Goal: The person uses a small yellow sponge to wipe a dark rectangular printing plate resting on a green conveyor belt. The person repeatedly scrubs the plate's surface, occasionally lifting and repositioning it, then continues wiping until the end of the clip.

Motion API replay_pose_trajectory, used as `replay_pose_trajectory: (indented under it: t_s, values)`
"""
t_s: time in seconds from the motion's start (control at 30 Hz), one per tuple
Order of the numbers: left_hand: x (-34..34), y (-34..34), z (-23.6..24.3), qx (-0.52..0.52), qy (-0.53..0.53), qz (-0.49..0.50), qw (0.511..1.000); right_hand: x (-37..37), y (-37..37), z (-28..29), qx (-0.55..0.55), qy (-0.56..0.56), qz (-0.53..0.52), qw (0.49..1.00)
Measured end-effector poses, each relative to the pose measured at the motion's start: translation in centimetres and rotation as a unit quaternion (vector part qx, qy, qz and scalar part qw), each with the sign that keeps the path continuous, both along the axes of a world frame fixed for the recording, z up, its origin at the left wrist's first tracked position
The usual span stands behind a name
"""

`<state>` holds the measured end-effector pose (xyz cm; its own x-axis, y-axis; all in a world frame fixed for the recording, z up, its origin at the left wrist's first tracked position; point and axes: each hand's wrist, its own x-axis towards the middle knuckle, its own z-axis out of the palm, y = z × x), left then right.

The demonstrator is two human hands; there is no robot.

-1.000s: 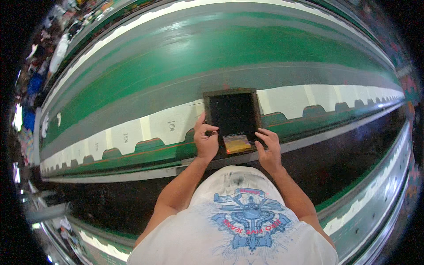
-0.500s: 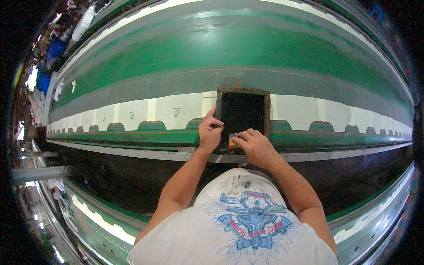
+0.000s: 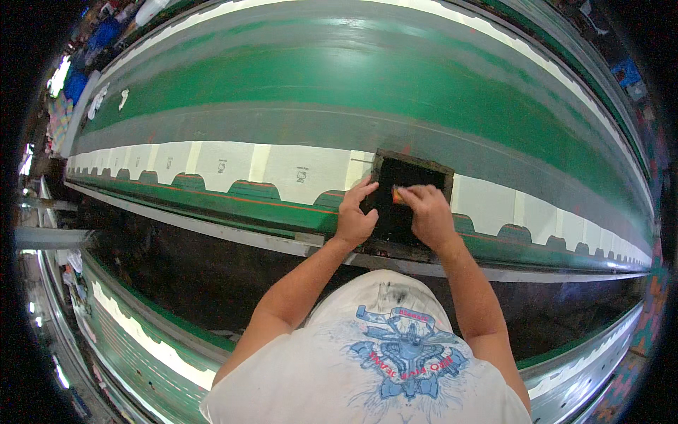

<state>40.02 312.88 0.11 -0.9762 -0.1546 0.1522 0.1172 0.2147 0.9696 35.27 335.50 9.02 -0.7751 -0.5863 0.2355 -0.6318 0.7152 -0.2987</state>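
A dark-rimmed printing screen with a black inside lies over the near edge of the long green table, across a strip of white pieces. My left hand is at its left side, gripping the rim with the thumb over the black inside and the fingers at the edge. My right hand pinches a small orange-and-yellow squeegee above the black area, toward the far right part of the screen. The squeegee's lower edge is hard to make out against the black.
White pieces with small printed figures run along the table's near side, between dark green rounded shapes. A pale rail borders the near edge. Behind me is another green table. Blue containers and clutter stand at the far left.
My right hand has moved the squeegee from the near edge of the screen toward its far part. My left hand stays at the left rim. The view has turned slightly.
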Motion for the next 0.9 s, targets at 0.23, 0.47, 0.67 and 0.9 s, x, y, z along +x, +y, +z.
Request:
replay_pose_trajectory:
  t_s: [0.23, 0.47, 0.67, 0.9]
  values:
    - [-0.6, -2.0, 3.2, -0.336, 0.087, -0.050, 0.937, 4.6, 0.2, 1.3, 0.013, -0.100, 0.061, 0.993]
    - [-1.1, -2.3, 5.2, -0.466, 0.064, -0.112, 0.875, -4.9, 0.8, 0.5, -0.032, -0.068, -0.010, 0.997]
    - [-1.4, -2.1, 4.9, -0.465, 0.062, -0.109, 0.877, -1.3, -0.1, -0.4, -0.017, -0.004, -0.035, 0.999]
    - [-0.3, -1.1, 2.3, -0.361, 0.103, -0.045, 0.926, 7.9, -1.2, 0.2, -0.030, -0.048, -0.006, 0.998]
